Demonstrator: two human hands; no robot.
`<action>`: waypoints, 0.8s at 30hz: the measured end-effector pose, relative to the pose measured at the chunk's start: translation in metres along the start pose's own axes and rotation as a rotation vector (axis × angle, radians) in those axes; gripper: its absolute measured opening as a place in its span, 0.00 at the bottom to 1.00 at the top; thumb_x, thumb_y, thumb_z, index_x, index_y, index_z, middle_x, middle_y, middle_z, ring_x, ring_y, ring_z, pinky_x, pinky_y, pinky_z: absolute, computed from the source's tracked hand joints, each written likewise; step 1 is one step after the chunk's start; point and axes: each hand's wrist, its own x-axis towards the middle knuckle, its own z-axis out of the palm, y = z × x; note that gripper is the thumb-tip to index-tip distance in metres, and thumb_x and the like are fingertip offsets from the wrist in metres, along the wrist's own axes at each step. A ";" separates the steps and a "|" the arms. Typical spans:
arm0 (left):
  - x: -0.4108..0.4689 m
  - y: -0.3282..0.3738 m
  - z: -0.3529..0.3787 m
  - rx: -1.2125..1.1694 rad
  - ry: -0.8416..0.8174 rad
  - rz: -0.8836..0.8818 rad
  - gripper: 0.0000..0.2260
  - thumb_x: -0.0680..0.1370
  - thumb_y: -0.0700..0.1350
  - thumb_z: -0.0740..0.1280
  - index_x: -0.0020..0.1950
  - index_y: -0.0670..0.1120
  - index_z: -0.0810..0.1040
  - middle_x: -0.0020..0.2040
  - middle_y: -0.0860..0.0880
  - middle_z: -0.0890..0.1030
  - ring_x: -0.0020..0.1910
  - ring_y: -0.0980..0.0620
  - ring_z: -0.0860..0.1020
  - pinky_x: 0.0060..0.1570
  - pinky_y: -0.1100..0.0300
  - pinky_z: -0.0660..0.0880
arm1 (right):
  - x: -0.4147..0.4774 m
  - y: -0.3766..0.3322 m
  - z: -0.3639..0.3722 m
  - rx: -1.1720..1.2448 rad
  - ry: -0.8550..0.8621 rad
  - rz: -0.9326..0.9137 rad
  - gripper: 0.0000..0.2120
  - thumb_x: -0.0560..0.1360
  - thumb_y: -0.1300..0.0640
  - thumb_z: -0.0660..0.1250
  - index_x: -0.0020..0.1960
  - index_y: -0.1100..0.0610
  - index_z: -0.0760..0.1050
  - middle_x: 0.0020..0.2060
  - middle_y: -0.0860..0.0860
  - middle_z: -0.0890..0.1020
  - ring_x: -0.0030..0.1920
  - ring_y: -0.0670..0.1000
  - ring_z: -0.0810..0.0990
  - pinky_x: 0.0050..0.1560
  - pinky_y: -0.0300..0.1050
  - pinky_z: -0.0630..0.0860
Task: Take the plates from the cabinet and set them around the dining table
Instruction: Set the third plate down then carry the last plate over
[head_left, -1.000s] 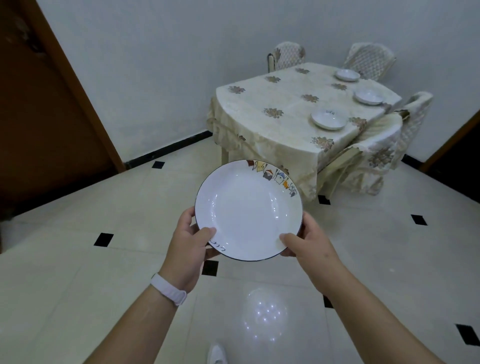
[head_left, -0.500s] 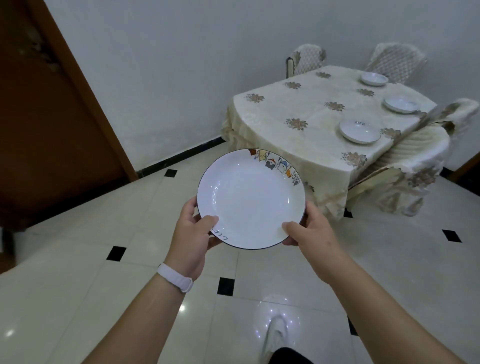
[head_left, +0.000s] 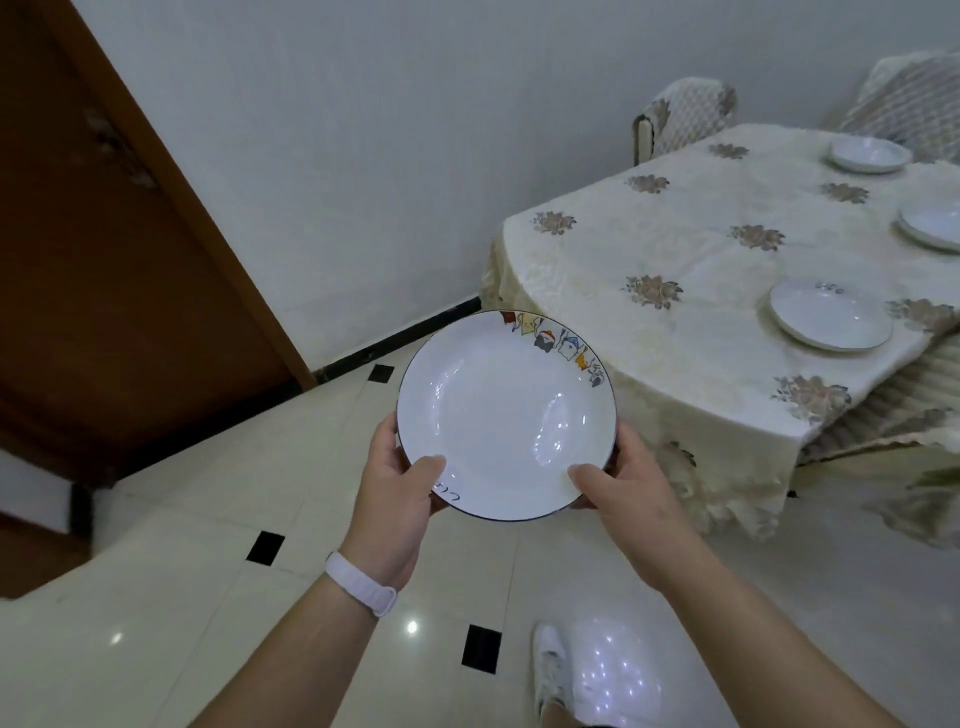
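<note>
I carry a white plate (head_left: 504, 415) with a dark rim and small cartoon figures along its far edge, held level at the centre of the head view. My left hand (head_left: 395, 488) grips its near-left rim, thumb on top. My right hand (head_left: 623, 483) grips the near-right rim the same way. The dining table (head_left: 675, 322), under a cream cloth with flower patches, stands to the right. Three white plates lie along its right side: a near plate (head_left: 831, 319), a middle plate (head_left: 932, 226) cut by the frame edge, and a far plate (head_left: 870, 154).
Covered chairs stand behind the table (head_left: 685, 114) and at its right side (head_left: 883, 415). A brown wooden door (head_left: 104, 260) fills the left. The floor (head_left: 208, 545) is glossy pale tile with small black squares. My white shoe (head_left: 550, 670) shows below.
I have walked closer to the table, which has grown larger and slid to the right of the view. Both hands keep the same grip on the plate.
</note>
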 end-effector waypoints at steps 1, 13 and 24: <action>0.012 0.005 0.010 0.003 0.005 0.000 0.23 0.76 0.29 0.59 0.61 0.56 0.73 0.51 0.54 0.84 0.46 0.51 0.83 0.37 0.58 0.78 | 0.015 -0.005 -0.006 0.001 -0.007 0.000 0.20 0.67 0.59 0.65 0.57 0.45 0.75 0.52 0.58 0.82 0.54 0.63 0.80 0.52 0.62 0.81; 0.111 0.036 0.065 0.024 0.050 0.049 0.24 0.76 0.29 0.59 0.62 0.55 0.74 0.52 0.53 0.83 0.44 0.52 0.83 0.37 0.58 0.78 | 0.136 -0.043 -0.041 -0.002 -0.111 -0.013 0.19 0.66 0.56 0.66 0.55 0.43 0.73 0.54 0.61 0.79 0.53 0.62 0.80 0.51 0.58 0.82; 0.198 0.045 0.051 -0.005 0.073 0.043 0.25 0.77 0.29 0.59 0.67 0.53 0.71 0.58 0.52 0.81 0.51 0.48 0.81 0.40 0.57 0.78 | 0.231 -0.053 -0.018 -0.002 -0.166 -0.016 0.26 0.65 0.58 0.69 0.61 0.43 0.72 0.53 0.51 0.82 0.54 0.60 0.80 0.49 0.59 0.82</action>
